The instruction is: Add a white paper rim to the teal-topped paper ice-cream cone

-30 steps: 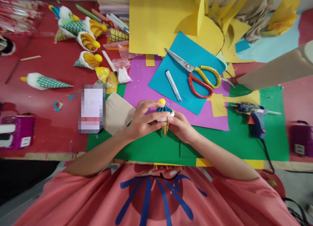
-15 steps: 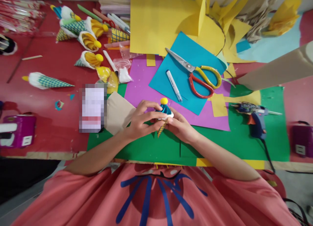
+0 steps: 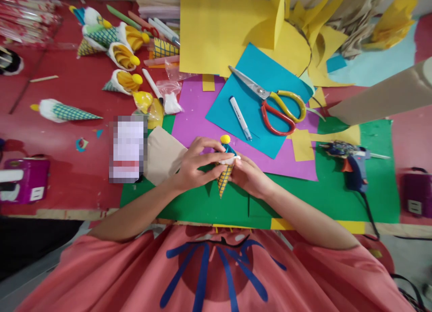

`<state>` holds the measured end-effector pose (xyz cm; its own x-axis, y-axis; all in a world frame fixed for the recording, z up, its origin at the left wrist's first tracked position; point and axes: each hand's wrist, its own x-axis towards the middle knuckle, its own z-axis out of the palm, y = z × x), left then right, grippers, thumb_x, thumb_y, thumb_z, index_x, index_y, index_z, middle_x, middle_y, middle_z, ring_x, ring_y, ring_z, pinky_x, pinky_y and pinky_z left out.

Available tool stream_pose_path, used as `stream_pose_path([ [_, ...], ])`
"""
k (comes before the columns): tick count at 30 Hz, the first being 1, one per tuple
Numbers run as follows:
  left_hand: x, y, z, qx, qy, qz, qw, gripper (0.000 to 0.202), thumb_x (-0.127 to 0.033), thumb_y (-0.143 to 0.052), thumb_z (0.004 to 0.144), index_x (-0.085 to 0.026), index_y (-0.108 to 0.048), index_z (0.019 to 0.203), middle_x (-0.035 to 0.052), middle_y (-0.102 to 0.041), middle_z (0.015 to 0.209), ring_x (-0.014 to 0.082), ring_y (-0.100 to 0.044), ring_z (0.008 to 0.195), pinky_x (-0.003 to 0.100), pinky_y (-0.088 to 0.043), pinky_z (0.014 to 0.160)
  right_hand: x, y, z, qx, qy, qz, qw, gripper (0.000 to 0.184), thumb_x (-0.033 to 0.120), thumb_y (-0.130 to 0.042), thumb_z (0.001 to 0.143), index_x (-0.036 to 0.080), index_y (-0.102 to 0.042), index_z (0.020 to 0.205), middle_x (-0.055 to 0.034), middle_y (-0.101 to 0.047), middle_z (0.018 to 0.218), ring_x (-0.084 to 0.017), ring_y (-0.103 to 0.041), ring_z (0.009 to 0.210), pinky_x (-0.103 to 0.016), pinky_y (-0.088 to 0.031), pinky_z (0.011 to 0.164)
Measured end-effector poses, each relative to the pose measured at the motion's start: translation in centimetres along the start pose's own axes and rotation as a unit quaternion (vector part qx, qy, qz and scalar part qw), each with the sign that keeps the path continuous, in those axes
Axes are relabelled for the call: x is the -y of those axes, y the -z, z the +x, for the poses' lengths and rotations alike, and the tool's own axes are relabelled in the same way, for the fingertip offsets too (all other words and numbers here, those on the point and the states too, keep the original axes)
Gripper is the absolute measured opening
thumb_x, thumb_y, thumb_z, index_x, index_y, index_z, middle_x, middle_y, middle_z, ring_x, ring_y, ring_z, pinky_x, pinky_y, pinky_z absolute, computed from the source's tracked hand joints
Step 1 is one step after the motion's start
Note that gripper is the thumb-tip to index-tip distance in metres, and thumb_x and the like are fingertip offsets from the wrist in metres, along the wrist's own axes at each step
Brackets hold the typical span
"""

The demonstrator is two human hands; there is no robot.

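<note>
A small craft ice cream cone (image 3: 224, 180) is held between my two hands above the green sheet (image 3: 199, 208). Its yellow body has a dark grid pattern and points down toward me. White trim rings its rim, with blue folds and a yellow ball on top. My left hand (image 3: 199, 165) grips it from the left, fingers across the blue top and white rim. From the right, my right hand (image 3: 251, 177) pinches the white rim with its thumb; the other fingers are partly hidden behind the cone.
Beyond my hands lie scissors (image 3: 270, 98) and a white marker (image 3: 240, 118) on blue card (image 3: 222, 102). A glue gun (image 3: 354, 165) with a cord rests at right, near a beige roll (image 3: 381, 93). Left are a phone (image 3: 126, 150) and several finished cones (image 3: 121, 57).
The cone has tilted in my hands, so more of its gridded yellow body shows and less of the blue top. My hands have barely shifted.
</note>
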<state>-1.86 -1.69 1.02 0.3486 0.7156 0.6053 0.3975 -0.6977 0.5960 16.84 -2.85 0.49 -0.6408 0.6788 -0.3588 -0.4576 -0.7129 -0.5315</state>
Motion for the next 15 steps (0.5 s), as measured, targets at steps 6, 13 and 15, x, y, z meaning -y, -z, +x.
stream_pose_path([
  [6,-0.02,-0.05,0.24,-0.002,-0.007,-0.004,1.0,0.034,-0.016,-0.06,0.093,-0.03,-0.068,0.123,0.002,-0.068,0.103,0.0146,-0.064,0.098,0.031,-0.057,0.089,0.05,0.32,0.08,0.001,-0.023,-0.005,1.0,0.047,0.055,-0.078,0.076,0.018,-0.069,0.103,-0.0055,-0.076,0.092,-0.018,-0.073,0.086,-0.029,-0.059,0.081],
  [13,0.4,0.07,-0.06,0.007,-0.003,-0.022,1.0,0.031,-0.038,-0.065,0.092,-0.03,-0.07,0.121,0.0037,-0.068,0.104,0.0168,-0.065,0.099,0.034,-0.057,0.088,0.11,0.09,0.04,0.008,-0.034,0.011,0.999,0.044,0.049,-0.08,0.076,0.02,-0.068,0.106,-0.0037,-0.076,0.097,-0.014,-0.072,0.084,-0.025,-0.058,0.079],
  [15,0.46,-0.04,-0.07,0.003,0.0,-0.015,1.0,0.025,-0.034,-0.068,0.09,-0.031,-0.072,0.115,0.0026,-0.068,0.102,0.0157,-0.065,0.097,0.033,-0.057,0.087,0.08,0.13,0.03,0.015,-0.044,0.011,0.999,0.044,0.049,-0.081,0.076,0.02,-0.066,0.106,-0.0035,-0.076,0.095,-0.014,-0.073,0.084,-0.027,-0.058,0.082],
])
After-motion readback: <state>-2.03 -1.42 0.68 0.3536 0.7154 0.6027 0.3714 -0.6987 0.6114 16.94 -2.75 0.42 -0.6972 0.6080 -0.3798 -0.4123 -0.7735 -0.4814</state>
